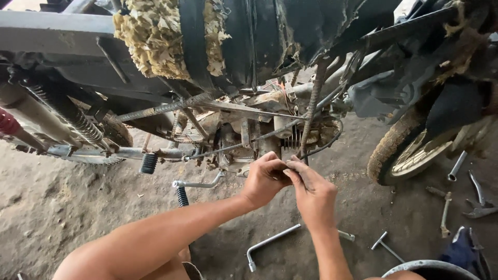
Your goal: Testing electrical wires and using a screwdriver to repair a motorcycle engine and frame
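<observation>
An old motorcycle (pixel 233 46) with a torn seat showing yellow foam stands over a dirt floor. Its engine (pixel 244 142) sits low in the middle, crossed by thin cables (pixel 311 111). My left hand (pixel 264 179) and my right hand (pixel 310 192) meet just below the engine. Both pinch a small part at the end of a dark cable; the part itself is hidden by the fingers. A kick-start lever (pixel 199 184) with a black rubber tip sticks out left of my hands.
A bent L-shaped wrench (pixel 270 243) lies on the dirt below my hands, a T-handle tool (pixel 385 245) to its right. Pliers (pixel 480 199) and more tools lie at far right beside the front wheel (pixel 402 150). A round bucket rim (pixel 430 267) sits bottom right.
</observation>
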